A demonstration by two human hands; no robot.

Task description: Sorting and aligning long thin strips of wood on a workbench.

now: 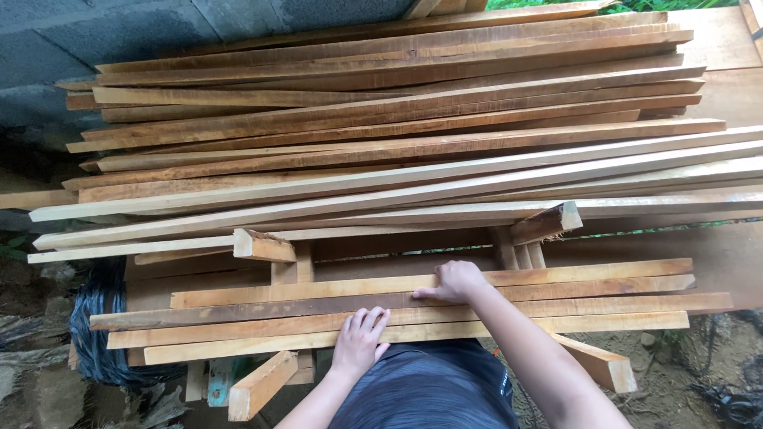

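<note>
Outdoors, grey block wall behind a big pile of long battens. Nearer me than that pile, four short planks on a wooden frame. My left hand flat, open on the near plank, steadying. My right hand curled over the farthest plank's edge, gripping it.

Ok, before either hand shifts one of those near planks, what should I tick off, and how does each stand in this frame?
1. Left hand flat on the near planks: ok.
2. Right hand curled over a plank's far edge: ok.
3. Near planks aligned: not ok, ends staggered.
4. Big pile behind lying neatly: not ok, planks fan out and overhang.
5. Wooden stand under them sound: cannot tell, mostly hidden.
6. Loose offcut clear of the person's body: cannot tell.
</note>
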